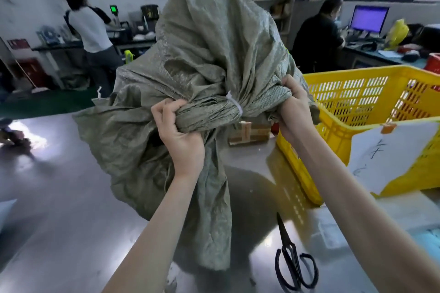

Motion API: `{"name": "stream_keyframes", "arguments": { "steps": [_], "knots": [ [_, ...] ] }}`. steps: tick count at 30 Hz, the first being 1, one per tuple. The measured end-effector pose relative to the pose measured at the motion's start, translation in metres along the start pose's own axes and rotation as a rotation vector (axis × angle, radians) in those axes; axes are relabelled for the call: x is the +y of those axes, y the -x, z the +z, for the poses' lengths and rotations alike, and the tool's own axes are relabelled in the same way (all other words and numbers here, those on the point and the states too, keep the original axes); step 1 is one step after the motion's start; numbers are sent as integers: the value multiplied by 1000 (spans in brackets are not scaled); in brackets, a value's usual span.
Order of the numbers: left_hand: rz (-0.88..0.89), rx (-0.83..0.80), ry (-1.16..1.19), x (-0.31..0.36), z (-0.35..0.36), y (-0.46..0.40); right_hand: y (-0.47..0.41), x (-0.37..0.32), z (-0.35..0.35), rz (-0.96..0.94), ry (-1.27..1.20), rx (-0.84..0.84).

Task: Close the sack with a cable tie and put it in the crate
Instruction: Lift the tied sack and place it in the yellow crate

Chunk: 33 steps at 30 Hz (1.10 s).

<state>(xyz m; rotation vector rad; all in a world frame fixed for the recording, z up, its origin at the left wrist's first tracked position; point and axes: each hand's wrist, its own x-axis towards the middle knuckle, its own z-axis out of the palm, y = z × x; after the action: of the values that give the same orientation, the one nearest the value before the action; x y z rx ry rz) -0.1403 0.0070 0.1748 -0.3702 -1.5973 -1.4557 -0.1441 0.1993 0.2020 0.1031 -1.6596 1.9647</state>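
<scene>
1. Two hands hold one grey-green woven sack [202,59] up above the table [59,173]; its bulk rises in front of the person, and loose cloth hangs down to the table surface below the hands.
2. Left hand [181,135]: fingers curled tight round the gathered neck of the sack, on the near side of the tie, knuckles up. The grip is fully closed on the bunched cloth.
3. Right hand [294,104]: fingers clenched round a twisted fold of the sack on the other side of the tie, next to the crate's rim. This grip is also closed on cloth.
4. One white cable tie [234,104] circles the neck between the two hands, drawn in snug so the cloth pleats on both sides of it.
5. One yellow slotted crate [357,93] stands on the right side of the table, just beside the sack. A white sheet of paper [390,154] with handwriting is fixed to its near wall.
6. One pair of black scissors [294,259] lies flat near the table's front edge, below the right forearm, blades pointing away.
7. One small cardboard box [248,132] sits on the table behind the sack's neck, close to the crate's left corner.
</scene>
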Motion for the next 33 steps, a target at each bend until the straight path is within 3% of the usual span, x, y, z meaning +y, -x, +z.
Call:
{"name": "stream_keyframes", "arguments": {
  "steps": [10,25,33],
  "knots": [
    [56,-95,98,35,48,-20,-40,-45,-47,-113,82,47],
    [101,-206,131,130,200,56,-69,-108,-236,25,162,106],
    [99,-255,117,178,265,65,-92,-142,-298,30,88,122]
  ]
}}
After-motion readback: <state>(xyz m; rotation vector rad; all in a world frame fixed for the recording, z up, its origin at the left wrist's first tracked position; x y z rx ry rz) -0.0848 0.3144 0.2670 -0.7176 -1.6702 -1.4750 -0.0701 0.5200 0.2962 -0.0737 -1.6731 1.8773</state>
